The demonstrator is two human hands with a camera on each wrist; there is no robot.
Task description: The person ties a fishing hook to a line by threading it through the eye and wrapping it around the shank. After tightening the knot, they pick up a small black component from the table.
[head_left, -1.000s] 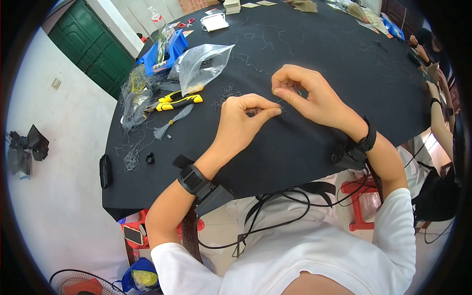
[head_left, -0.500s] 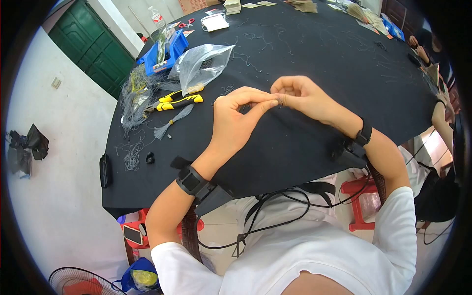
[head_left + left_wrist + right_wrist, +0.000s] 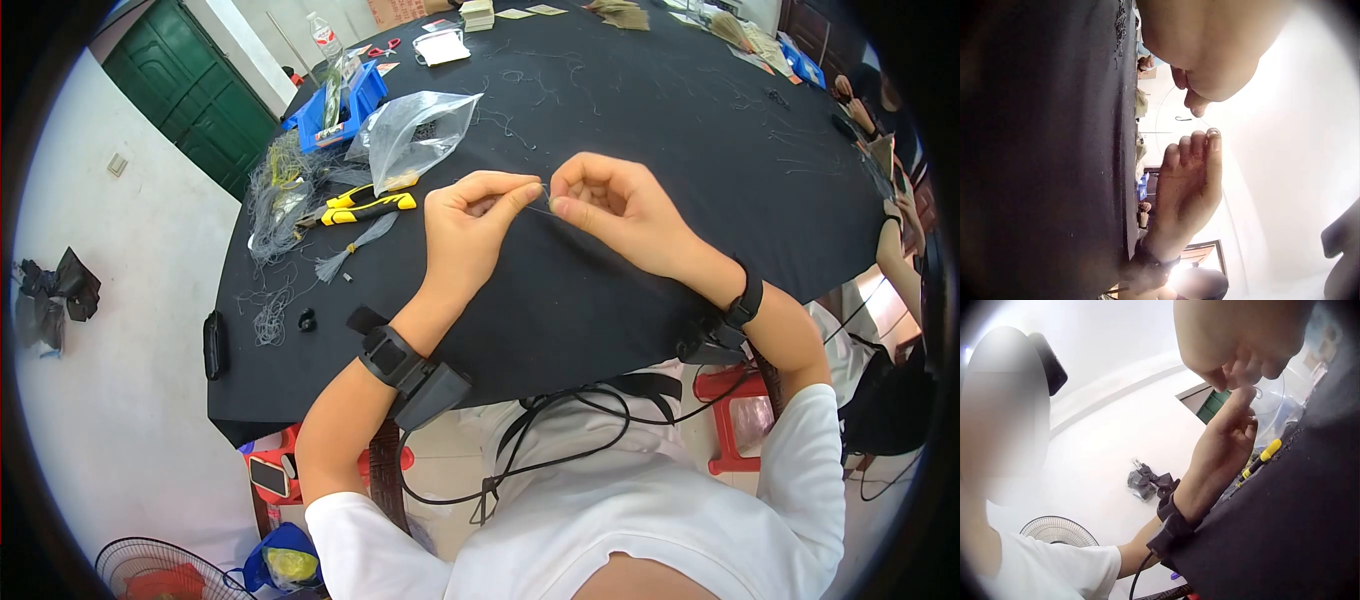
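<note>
Above the black-covered table, my left hand (image 3: 465,225) pinches a thin clear line between thumb and forefinger. My right hand (image 3: 625,205) is close by on the right, thumb and forefinger pinching the same line, its other fingers curled. A short stretch of line (image 3: 1204,122) spans the gap between the fingertips in the left wrist view. Beside them appears a small dark fish hook (image 3: 1183,118), and a longer strand curves away. In the right wrist view a small loop of line (image 3: 1259,394) shows at the left fingertips.
Yellow-and-black pliers (image 3: 370,208), a tied bundle of grey line (image 3: 357,250), tangled line (image 3: 275,215) and a clear plastic bag (image 3: 420,140) lie left. A blue bin (image 3: 345,115) stands behind. Small dark hooks (image 3: 1120,28) lie piled near my left hand. Another person's arm (image 3: 893,245) is far right.
The hands came together at the fingertips, then drew slightly apart. My left hand has shifted left and up; the line now stretches between them.
</note>
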